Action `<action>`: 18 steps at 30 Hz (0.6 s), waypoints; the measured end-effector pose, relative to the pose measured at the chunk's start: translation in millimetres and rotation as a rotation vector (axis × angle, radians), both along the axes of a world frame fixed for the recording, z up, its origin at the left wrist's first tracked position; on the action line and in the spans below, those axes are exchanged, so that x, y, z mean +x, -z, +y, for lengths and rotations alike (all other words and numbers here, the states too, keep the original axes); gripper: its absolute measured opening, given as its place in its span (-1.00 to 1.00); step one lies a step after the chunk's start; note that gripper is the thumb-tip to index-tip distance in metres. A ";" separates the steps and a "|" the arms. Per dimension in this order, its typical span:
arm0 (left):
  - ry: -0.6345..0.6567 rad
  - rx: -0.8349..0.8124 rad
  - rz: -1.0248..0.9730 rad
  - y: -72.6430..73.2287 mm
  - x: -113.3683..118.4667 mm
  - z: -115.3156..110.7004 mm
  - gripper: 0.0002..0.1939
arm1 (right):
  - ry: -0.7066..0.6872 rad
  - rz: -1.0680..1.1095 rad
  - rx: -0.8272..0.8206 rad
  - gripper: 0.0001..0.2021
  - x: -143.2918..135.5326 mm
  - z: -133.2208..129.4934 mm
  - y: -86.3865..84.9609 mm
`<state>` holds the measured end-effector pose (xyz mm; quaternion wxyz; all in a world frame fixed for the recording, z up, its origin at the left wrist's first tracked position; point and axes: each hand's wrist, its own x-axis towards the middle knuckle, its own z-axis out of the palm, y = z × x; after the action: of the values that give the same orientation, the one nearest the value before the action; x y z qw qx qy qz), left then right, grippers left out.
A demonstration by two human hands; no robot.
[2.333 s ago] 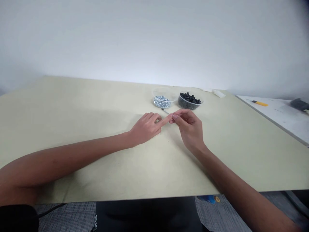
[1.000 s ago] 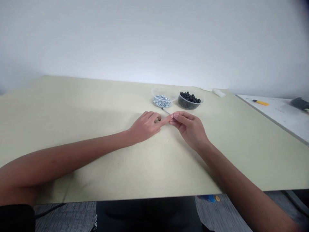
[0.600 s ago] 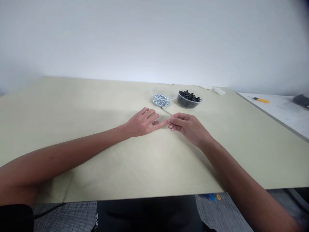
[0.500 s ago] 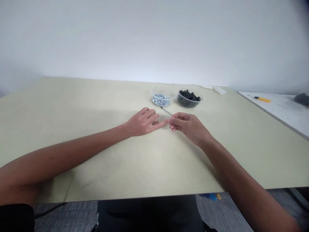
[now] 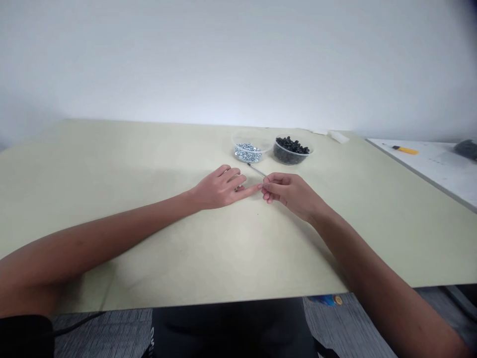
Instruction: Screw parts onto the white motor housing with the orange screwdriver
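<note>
My left hand [image 5: 220, 188] rests low over the table, its index finger stretched toward the right hand and the other fingers curled. Tiny dark bits show beneath those curled fingers, too small to name. My right hand [image 5: 288, 191] is pinched, thumb against fingers, at the tip of the left index finger; whatever lies in the pinch is hidden. A thin grey rod with a dark tip [image 5: 256, 170] runs behind the right fingers; I cannot tell whether they hold it. Beyond the hands stand a clear tub of small silvery pieces [image 5: 248, 153] and a clear tub of small black pieces [image 5: 291, 151].
A pale table [image 5: 149, 154] meets the wall at the back. On a white board at the right [image 5: 439, 166] lie a yellow-handled tool [image 5: 406, 150] and a dark bundle [image 5: 466, 148]. Some white scrap [image 5: 338, 136] lies at the table's back edge. One dark speck sits before the hands.
The view has shifted very slightly. Both hands keep nearly the same pose, fingertips together, and the tubs stay where they were.
</note>
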<state>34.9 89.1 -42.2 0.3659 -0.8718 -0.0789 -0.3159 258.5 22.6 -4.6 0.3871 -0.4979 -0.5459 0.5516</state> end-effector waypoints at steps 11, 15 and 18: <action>0.013 -0.059 0.005 1.4 -1.2 0.9 -0.41 | 0.004 0.034 -0.009 -0.74 -0.5 -1.0 0.6; 0.036 -0.069 -0.012 0.4 -0.6 -0.3 -0.41 | 0.002 0.021 -0.019 -0.73 0.4 -0.6 0.7; 0.018 -0.005 -0.001 -0.5 -0.1 -1.4 -0.44 | -0.023 0.036 -0.033 -0.74 1.5 0.5 0.4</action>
<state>34.8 87.7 -41.7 0.3611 -0.8731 -0.0721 -0.3194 260.0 23.1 -4.9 0.3822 -0.4878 -0.5352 0.5740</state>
